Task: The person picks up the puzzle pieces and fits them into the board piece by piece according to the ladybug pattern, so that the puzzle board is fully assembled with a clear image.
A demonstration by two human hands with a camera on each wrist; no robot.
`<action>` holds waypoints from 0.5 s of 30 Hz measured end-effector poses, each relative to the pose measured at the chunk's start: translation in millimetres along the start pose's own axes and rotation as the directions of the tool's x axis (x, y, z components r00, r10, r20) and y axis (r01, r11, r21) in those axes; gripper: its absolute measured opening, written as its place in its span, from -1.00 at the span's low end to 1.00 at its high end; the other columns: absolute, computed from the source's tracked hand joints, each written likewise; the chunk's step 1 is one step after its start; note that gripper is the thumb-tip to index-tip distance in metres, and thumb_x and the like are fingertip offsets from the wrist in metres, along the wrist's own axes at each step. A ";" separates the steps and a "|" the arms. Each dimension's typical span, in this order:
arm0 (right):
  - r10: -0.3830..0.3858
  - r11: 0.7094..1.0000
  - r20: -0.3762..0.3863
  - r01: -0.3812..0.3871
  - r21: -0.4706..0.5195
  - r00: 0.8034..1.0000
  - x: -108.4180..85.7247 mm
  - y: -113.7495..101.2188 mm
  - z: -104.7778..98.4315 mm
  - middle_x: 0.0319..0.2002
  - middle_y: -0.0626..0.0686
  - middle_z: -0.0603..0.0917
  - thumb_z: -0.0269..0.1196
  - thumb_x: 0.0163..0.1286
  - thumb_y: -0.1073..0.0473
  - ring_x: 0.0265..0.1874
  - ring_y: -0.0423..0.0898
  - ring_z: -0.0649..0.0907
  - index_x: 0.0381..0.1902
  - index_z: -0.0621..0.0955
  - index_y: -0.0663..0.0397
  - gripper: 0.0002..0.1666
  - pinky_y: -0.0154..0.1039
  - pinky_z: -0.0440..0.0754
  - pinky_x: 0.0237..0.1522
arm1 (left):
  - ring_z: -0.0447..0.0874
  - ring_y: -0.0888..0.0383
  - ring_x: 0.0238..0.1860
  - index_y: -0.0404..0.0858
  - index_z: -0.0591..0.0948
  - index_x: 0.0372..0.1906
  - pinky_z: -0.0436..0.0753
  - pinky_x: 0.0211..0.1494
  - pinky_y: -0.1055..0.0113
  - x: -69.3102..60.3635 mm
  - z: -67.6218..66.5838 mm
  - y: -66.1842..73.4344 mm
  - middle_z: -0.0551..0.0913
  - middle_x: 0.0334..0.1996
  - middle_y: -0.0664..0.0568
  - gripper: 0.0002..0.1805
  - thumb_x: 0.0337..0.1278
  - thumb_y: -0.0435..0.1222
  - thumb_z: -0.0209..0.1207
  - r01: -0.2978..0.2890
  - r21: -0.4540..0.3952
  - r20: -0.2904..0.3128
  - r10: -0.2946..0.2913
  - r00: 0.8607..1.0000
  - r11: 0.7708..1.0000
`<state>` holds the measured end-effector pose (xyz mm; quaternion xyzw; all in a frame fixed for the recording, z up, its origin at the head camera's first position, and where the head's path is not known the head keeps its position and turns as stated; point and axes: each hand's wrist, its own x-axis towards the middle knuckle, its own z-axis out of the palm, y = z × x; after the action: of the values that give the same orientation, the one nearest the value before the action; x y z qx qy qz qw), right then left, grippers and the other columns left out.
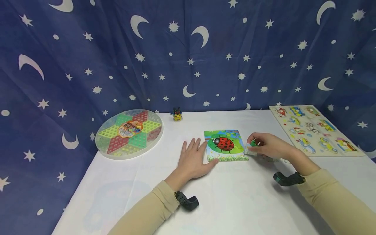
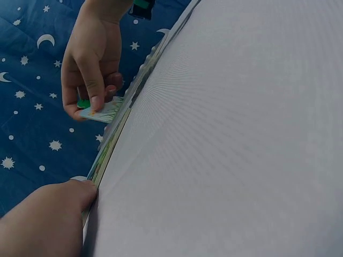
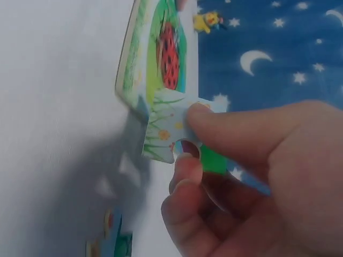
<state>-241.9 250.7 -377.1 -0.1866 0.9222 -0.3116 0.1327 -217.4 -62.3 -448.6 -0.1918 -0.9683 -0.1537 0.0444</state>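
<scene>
A square ladybug puzzle (image 1: 224, 144) lies on the white table, in front of both hands. The left hand (image 1: 194, 160) rests on the table at its left side, fingers spread and straight, the thumb touching the lower left edge. Just off the puzzle's right edge, the right hand (image 1: 271, 146) pinches a puzzle piece (image 3: 166, 120) between thumb and fingers. That piece is held above the table, showing pale blue with grass and small flowers, plus some green behind. More loose puzzle pieces (image 1: 274, 159) lie beneath the right hand, partly hidden by it.
A round star-patterned Chinese checkers board (image 1: 155, 138) lies at the left. Near the back edge stands a small yellow toy figure (image 1: 177, 115). On the right is a wooden picture board (image 1: 318, 130) with vehicle shapes. A blue moon-and-star curtain (image 1: 164, 65) hangs behind the table.
</scene>
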 end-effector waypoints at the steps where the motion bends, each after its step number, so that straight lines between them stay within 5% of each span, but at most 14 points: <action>1: -0.004 1.000 0.000 0.004 -0.001 1.000 1.7 -2.1 1.7 -0.34 0.02 0.54 0.36 0.42 0.17 -0.47 -0.04 0.52 -0.06 0.59 0.06 -0.79 -0.21 0.53 -0.45 | 0.01 -0.13 0.60 -0.10 0.27 0.60 -0.17 0.60 -0.15 -0.1 0.2 -0.1 0.18 0.58 -0.16 -0.01 0.26 0.44 -0.07 0.001 -0.001 -0.001 -0.001 1.000 1.000; 8: -0.069 0.997 -0.015 0.069 -0.039 0.997 11.2 -14.4 16.1 -0.30 0.00 0.62 0.38 0.38 0.25 -0.41 -0.07 0.56 -0.06 0.61 0.06 -0.78 -0.19 0.56 -0.37 | 0.01 -0.12 0.60 -0.08 0.26 0.60 -0.16 0.60 -0.15 0.3 2.0 -1.4 0.19 0.57 -0.15 0.02 0.21 0.46 -0.06 -0.005 0.008 -0.002 0.005 1.000 1.000; 15: -0.058 0.998 -0.042 0.057 -0.034 0.997 20.5 -17.3 24.0 -0.16 0.05 0.68 0.45 0.32 0.25 -0.25 -0.03 0.68 0.04 0.58 0.05 -0.62 -0.17 0.68 -0.26 | 0.01 -0.12 0.60 -0.09 0.25 0.61 -0.15 0.60 -0.15 1.0 1.9 -1.7 0.18 0.58 -0.14 0.03 0.21 0.47 -0.08 -0.004 0.023 0.004 0.004 1.000 1.000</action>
<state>-247.0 216.6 -387.4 -0.2084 0.9241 -0.3040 0.1006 -219.1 -62.9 -450.8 -0.1935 -0.9697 -0.1421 0.0447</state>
